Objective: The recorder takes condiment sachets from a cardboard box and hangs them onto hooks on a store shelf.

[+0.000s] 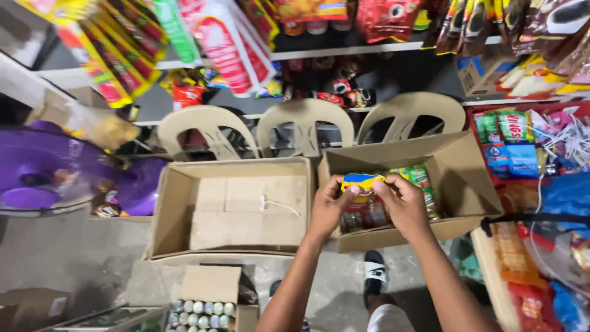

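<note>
Both hands at frame centre: my left hand (329,206) and right hand (402,201) pinch a small yellow-blue packet (362,182), fingers curled shut on its ends, steadying it over the stocked right carton (470,178). Left carton (178,209) sits beside it, bare cardboard inside.
</note>
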